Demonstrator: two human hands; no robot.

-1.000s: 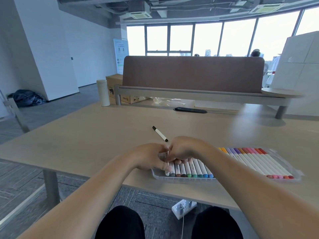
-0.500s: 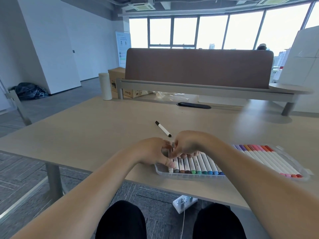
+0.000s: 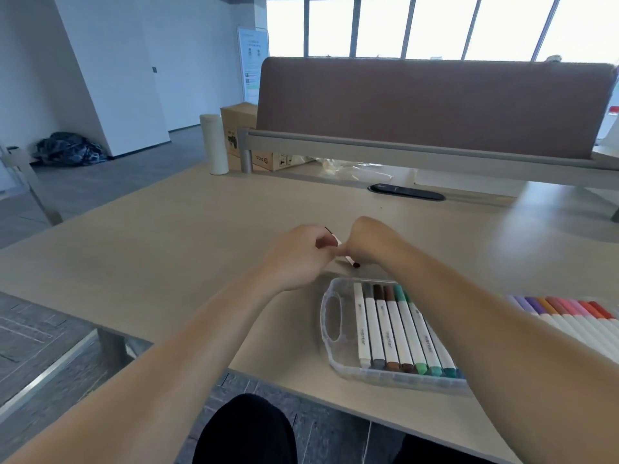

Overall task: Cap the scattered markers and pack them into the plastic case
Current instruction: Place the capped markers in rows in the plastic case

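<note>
A loose white marker with black ends (image 3: 351, 261) lies slanted just beyond the clear plastic case (image 3: 330, 316). My left hand (image 3: 298, 259) and my right hand (image 3: 371, 244) meet over its middle, fingers curled and pinching it; only its two ends show. The case sits on the desk near the front edge, holding a row of capped white markers (image 3: 392, 329) in grey, brown and green. Further right, more capped markers (image 3: 569, 309) with purple to red caps lie in a row; my right forearm hides the stretch between.
The tan desk (image 3: 167, 256) stretches left and forward. A brown divider panel (image 3: 435, 105) closes off the back, with a black cable grommet (image 3: 407, 192) before it. A white cylinder (image 3: 214, 144) and a cardboard box (image 3: 239, 132) stand at the back left.
Both hands left the case's left end and moved forward to the loose black marker, closing on it. The camera tilted downward.
</note>
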